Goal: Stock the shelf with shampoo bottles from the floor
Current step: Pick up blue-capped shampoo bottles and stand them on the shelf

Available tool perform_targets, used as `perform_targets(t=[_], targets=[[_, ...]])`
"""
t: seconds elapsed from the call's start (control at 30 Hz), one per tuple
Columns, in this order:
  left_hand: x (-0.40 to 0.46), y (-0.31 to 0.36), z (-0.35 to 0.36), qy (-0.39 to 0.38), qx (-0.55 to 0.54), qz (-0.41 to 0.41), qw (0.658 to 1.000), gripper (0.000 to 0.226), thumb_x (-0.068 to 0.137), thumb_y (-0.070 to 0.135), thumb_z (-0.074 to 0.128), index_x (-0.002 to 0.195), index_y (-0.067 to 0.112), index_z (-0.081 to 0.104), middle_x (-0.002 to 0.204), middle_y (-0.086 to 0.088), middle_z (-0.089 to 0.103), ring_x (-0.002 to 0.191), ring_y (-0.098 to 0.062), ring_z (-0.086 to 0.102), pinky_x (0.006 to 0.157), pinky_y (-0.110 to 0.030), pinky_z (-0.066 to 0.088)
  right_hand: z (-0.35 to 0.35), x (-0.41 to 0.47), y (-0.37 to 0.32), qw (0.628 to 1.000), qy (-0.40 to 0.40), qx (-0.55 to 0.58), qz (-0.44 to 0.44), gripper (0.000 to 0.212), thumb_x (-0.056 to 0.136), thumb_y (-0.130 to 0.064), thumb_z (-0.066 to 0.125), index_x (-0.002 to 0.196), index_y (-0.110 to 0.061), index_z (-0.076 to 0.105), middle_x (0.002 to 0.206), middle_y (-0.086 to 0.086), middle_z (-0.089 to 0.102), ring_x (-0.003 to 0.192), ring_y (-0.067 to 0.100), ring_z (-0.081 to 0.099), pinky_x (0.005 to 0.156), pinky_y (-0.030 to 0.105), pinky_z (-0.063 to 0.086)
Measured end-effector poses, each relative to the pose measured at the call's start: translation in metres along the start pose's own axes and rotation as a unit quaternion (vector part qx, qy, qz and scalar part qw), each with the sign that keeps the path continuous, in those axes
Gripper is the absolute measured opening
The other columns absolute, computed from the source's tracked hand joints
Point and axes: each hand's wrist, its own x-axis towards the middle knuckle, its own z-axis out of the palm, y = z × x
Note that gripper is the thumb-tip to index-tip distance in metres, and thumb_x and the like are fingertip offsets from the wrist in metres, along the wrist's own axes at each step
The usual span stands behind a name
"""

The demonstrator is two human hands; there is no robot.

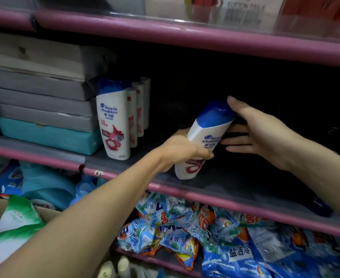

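Observation:
A white shampoo bottle (205,135) with a blue cap and red label leans to the right, its base on the grey shelf board (235,183). My left hand (182,151) grips its lower body from the left. My right hand (259,133) is spread with straight fingers; its thumb touches the blue cap and its fingers lie behind the bottle. A row of several like bottles (115,119) stands upright at the left, one behind another.
Stacked grey and teal boxes (44,109) fill the shelf's left end. Pink rails (185,37) edge each shelf. Below lie blue detergent bags (185,231) and green-white bags (18,215). The shelf to the right of the bottle is dark.

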Motion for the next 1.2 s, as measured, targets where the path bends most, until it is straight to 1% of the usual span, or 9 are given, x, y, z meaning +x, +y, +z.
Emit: perform_targets(t=[0.1,0.33,0.57,0.7,0.83,0.9,1.0,1.07,1.2], targets=[[0.003,-0.006,-0.003,0.014,-0.051,-0.018,0.998,0.029,0.067,0.010,0.080,0.094,0.014,0.070,0.090,-0.007,0.074,0.084,-0.020,0.071,0.079,-0.031,0.057,0.017,0.014,0.000,0.999,0.005,0.029,-0.011,0.043,0.079,-0.068,0.053,0.105,-0.036,0.063,0.107,0.002,0.071,0.094,0.024,0.069,0.090,0.042,0.051],[0.006,-0.016,-0.015,-0.015,-0.090,-0.026,0.995,0.030,0.069,0.009,0.078,0.097,0.015,0.069,0.092,-0.005,0.075,0.086,-0.019,0.071,0.075,-0.027,0.057,0.034,0.033,-0.002,0.999,0.004,0.030,-0.045,0.034,0.083,-0.064,0.047,0.103,-0.040,0.058,0.102,-0.002,0.070,0.088,0.028,0.070,0.080,0.039,0.055],[0.000,-0.002,-0.033,-0.122,-0.081,-0.043,0.988,0.035,0.077,0.003,0.072,0.109,0.015,0.063,0.107,-0.009,0.071,0.100,-0.020,0.067,0.083,-0.025,0.054,0.026,0.029,-0.003,0.996,-0.071,0.016,-0.058,0.042,0.079,-0.067,0.052,0.111,-0.041,0.059,0.111,0.001,0.068,0.082,0.031,0.073,0.074,0.044,0.059],[-0.012,0.005,-0.052,-0.153,-0.022,-0.066,0.986,0.033,0.078,0.009,0.073,0.110,0.015,0.063,0.108,-0.005,0.071,0.100,-0.017,0.066,0.083,-0.021,0.053,0.040,0.022,-0.003,0.990,-0.087,-0.030,-0.103,0.063,0.064,-0.075,0.060,0.119,-0.045,0.052,0.109,-0.008,0.069,0.080,0.021,0.074,0.065,0.036,0.060],[-0.029,0.000,-0.069,0.005,0.058,-0.022,0.998,0.044,0.069,0.019,0.082,0.109,0.014,0.063,0.096,0.000,0.072,0.090,-0.013,0.068,0.081,-0.026,0.056,0.075,0.022,0.000,0.978,-0.061,-0.074,-0.186,0.066,0.064,-0.059,0.070,0.122,-0.035,0.051,0.110,-0.008,0.070,0.094,0.010,0.070,0.072,0.037,0.061],[-0.041,-0.004,-0.076,0.120,0.135,0.016,0.983,0.055,0.065,0.029,0.083,0.110,0.013,0.055,0.098,0.001,0.069,0.090,-0.014,0.067,0.078,-0.034,0.057,0.096,0.027,-0.001,0.972,-0.035,-0.083,-0.216,0.060,0.072,-0.049,0.073,0.125,-0.031,0.050,0.113,-0.009,0.067,0.097,0.009,0.067,0.073,0.039,0.061],[-0.055,-0.012,-0.086,0.253,0.177,0.045,0.950,0.065,0.066,0.036,0.081,0.112,0.013,0.041,0.108,-0.001,0.058,0.095,-0.016,0.058,0.075,-0.030,0.051,0.129,0.034,-0.008,0.963,-0.030,-0.099,-0.249,0.056,0.078,-0.044,0.073,0.126,-0.029,0.048,0.117,-0.007,0.066,0.104,0.010,0.064,0.082,0.043,0.058],[-0.061,-0.019,-0.096,0.303,0.201,0.034,0.931,0.078,0.067,0.036,0.080,0.125,0.010,0.034,0.116,-0.004,0.042,0.101,-0.019,0.048,0.078,-0.028,0.044,0.151,0.039,-0.015,0.958,-0.038,-0.103,-0.264,0.059,0.078,-0.045,0.072,0.129,-0.029,0.047,0.119,-0.006,0.065,0.107,0.014,0.063,0.085,0.046,0.056],[-0.072,-0.042,-0.112,0.370,0.256,0.002,0.893,0.107,0.070,0.033,0.079,0.147,0.011,0.007,0.125,-0.015,0.032,0.115,-0.037,0.042,0.090,-0.043,0.043,0.186,0.049,-0.025,0.949,-0.019,-0.131,-0.285,0.062,0.078,-0.048,0.071,0.130,-0.027,0.045,0.121,-0.002,0.065,0.109,0.020,0.063,0.087,0.043,0.055]])
